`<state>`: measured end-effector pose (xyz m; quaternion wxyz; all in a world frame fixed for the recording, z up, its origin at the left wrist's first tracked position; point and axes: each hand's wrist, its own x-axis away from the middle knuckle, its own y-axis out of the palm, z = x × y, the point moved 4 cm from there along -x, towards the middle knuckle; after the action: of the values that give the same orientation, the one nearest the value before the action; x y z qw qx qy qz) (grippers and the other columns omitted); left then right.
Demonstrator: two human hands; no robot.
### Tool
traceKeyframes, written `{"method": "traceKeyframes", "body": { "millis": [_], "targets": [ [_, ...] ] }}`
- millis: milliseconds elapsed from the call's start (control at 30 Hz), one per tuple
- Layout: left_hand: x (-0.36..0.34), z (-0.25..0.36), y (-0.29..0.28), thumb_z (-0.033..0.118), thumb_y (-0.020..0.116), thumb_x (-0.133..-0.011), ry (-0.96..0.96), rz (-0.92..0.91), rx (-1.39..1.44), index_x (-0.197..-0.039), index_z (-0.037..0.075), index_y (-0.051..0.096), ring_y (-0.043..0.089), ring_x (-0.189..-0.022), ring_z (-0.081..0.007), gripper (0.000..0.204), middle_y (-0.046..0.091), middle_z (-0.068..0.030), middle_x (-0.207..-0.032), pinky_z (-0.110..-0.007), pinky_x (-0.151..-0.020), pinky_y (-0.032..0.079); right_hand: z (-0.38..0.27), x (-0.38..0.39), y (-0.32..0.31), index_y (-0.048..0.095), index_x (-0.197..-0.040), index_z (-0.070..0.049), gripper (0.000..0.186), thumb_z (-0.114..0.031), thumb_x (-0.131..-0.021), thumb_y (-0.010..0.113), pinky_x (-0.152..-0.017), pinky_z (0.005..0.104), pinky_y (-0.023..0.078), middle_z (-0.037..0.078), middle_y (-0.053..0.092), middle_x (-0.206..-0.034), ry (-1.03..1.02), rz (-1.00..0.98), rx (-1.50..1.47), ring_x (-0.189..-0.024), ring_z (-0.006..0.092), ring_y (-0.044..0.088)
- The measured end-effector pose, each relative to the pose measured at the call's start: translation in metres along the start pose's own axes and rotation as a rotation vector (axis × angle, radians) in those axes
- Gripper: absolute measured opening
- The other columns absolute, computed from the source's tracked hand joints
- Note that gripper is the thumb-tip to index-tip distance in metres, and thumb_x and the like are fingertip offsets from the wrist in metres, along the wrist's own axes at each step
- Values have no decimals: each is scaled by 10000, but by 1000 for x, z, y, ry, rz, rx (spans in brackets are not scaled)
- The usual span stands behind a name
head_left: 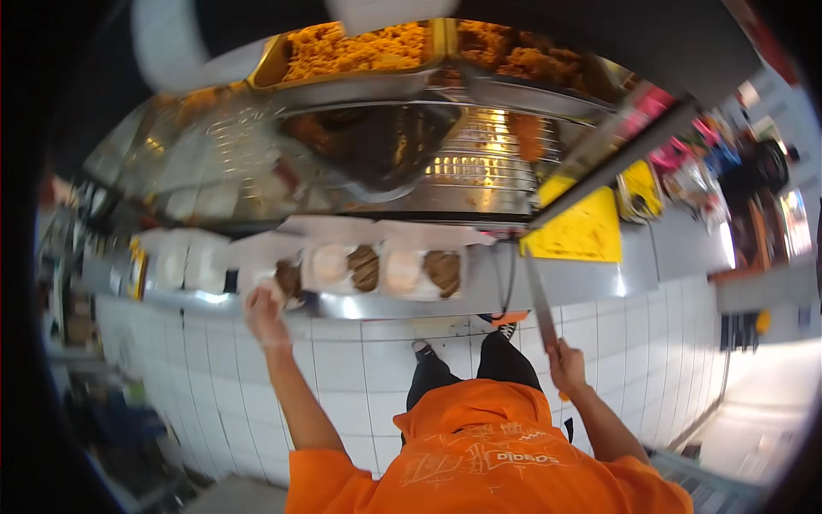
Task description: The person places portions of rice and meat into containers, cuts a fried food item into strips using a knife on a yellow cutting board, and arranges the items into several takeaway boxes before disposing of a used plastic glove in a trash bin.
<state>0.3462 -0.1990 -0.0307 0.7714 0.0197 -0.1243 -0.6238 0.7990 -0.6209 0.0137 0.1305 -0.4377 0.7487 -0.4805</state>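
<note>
My right hand (566, 367) grips a long knife (541, 304) with an orange handle, blade pointing forward beside a yellow board (571, 231). My left hand (265, 317), apparently in a clear glove, has its fingers bent at the front of an open white food box (256, 269) with dark brown food (287, 281) inside; what they grip is blurred. To its right, two more open boxes hold pale rounded pieces (403, 269) and dark brown portions (443, 272). Further left stand more pale open boxes (205, 262).
A steel counter (631, 277) runs across ahead. Behind it are a glass-fronted warmer (188, 146), a dark pan (364, 146), a wire rack (479, 167) and trays of orange food (358, 47). A slanted metal bar (608, 167) crosses at right, near a yellow container (640, 193) and bagged items (698, 188).
</note>
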Motion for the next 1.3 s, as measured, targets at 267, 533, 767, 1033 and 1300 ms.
{"method": "traceKeyframes", "body": {
  "millis": [267,533,767,1033,1300],
  "targets": [
    [147,-20,136,272,605,-930,-279,-311,113,-1081,80,603,587,-875,-96,244,648,-52,-982,-244,-752,475,116,-93,-82,492,-898,-17,176,-182,-916,550,-619,540,459,219,626,-756,48,270,431,-671,430,599],
    [283,-14,305,304,620,-918,-268,-589,120,-1186,44,568,594,-985,-174,377,599,-82,-1157,-312,-805,492,137,-216,-107,509,-980,-27,392,-277,-786,741,-718,485,474,182,666,-857,-119,187,390,-808,401,619],
    [225,115,300,131,745,-754,1063,245,-909,-1076,9,592,574,-855,-324,376,583,-161,-934,-406,-744,471,185,-228,-114,532,-1011,-34,398,-292,-794,743,-768,474,442,178,648,-975,-283,300,271,-883,390,598],
    [157,142,314,194,782,-707,1225,179,-1334,-841,33,654,595,-898,-337,246,623,-150,-912,-446,-800,489,178,-228,-116,538,-995,-38,325,-222,-812,735,-774,420,403,146,621,-950,-279,213,258,-890,335,585],
    [120,117,372,281,701,-765,1218,360,-1334,-863,54,635,612,-949,-316,256,633,-127,-959,-416,-843,505,156,-216,-130,557,-1083,-22,387,-270,-830,712,-812,426,394,155,603,-1027,-235,255,350,-956,323,563]
  ]
}}
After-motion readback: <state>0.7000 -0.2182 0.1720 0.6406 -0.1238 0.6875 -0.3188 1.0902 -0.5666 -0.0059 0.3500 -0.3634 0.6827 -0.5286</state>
